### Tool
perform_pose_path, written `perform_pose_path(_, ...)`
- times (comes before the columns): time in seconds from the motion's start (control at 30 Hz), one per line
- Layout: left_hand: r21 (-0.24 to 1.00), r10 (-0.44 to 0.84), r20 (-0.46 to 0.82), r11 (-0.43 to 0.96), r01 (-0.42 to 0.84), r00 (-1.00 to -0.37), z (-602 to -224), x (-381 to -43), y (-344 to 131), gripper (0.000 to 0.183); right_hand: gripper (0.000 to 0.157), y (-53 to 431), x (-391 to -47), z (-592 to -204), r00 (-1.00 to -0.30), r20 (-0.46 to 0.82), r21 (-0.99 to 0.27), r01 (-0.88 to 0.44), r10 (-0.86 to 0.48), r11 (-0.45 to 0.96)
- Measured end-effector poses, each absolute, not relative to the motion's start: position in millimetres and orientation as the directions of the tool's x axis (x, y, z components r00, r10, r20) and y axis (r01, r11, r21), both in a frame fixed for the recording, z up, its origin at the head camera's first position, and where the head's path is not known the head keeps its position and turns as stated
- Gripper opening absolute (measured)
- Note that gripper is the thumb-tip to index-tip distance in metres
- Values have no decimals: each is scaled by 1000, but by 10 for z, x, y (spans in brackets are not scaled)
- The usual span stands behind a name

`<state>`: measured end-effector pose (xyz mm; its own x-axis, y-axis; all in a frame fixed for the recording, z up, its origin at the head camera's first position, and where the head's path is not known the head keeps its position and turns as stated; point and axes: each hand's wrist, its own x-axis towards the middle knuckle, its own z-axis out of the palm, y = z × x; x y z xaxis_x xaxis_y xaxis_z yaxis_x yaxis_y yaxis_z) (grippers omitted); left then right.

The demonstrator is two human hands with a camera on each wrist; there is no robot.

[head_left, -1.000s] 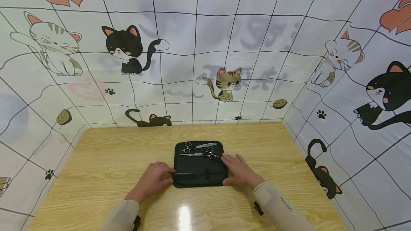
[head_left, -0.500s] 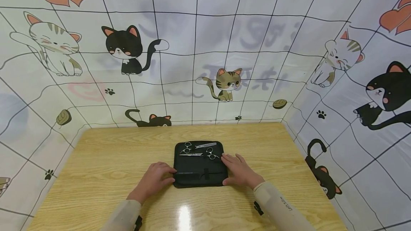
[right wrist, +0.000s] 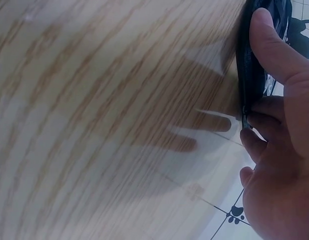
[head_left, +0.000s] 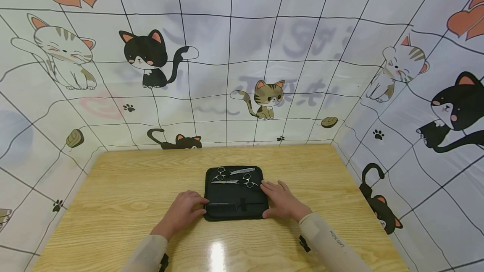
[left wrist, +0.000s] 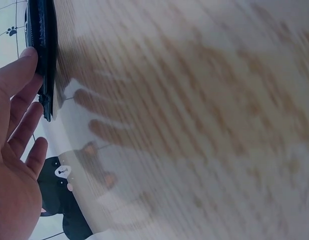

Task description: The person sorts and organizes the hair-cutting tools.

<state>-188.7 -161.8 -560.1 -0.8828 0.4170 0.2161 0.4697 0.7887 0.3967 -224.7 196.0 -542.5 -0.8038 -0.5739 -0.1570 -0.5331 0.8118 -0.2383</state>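
A black scissors case (head_left: pixel 227 194) lies on the table in the head view. On its upper part sit two pairs of silver hairdressing scissors: one pair (head_left: pixel 242 171) along the top, the other pair (head_left: pixel 225 182) just below. A dark strip and a small black strap (head_left: pixel 243 205) cross the lower part, too dark to make out further. My left hand (head_left: pixel 183 210) touches the case's left edge with extended fingers. At the right edge rests my right hand (head_left: pixel 281 201), fingers spread along the side. Both wrist views show thumb and fingertips against the case's edge.
The wooden table (head_left: pixel 151 171) is light-coloured and shiny, with a glare spot near its front. A white cloth (head_left: pixel 211 53) printed with cartoon cats and grid lines hangs behind the table and along both sides.
My left hand has shifted slightly to the right, its fingertips now a little over the case's left edge. The case, scissors and right hand look nearly still.
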Motion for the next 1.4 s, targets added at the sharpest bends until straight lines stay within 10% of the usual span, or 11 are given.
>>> perform_pose_path(1.4,330,278,182,886,325,-943,-5586,-1852,-1424,18,97,1955,-2255,-5424,-802,-154,-223,-541,-578,811)
